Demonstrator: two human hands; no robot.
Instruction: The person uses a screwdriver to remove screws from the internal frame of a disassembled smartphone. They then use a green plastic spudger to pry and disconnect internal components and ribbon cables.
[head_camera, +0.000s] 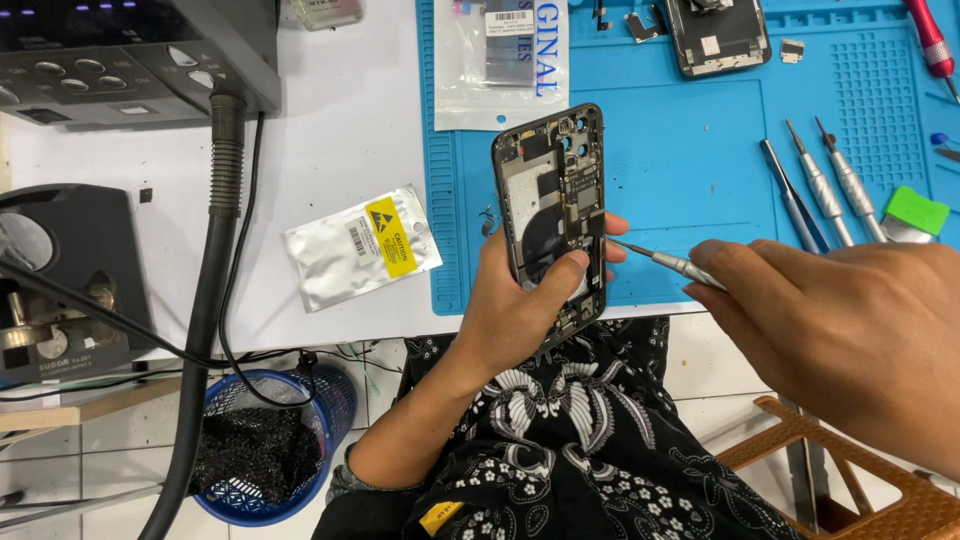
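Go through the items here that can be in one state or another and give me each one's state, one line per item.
Phone: back cover off, internals exposed, held upright.
Left hand: gripping the phone.
Right hand: holding a screwdriver.
Screwdriver: tip at the phone's right edge.
Second phone: opened, lying on the blue mat.
Anti-static bag: flat on the table.
Waste basket: partly filled with dark material.

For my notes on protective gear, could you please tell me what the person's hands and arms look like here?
Both the left hand and the right hand are bare: no gloves, rings, watch or wrist strap show. The left forearm is uncovered too, with no sleeve visible along it. The right arm beyond the wrist runs out of view.
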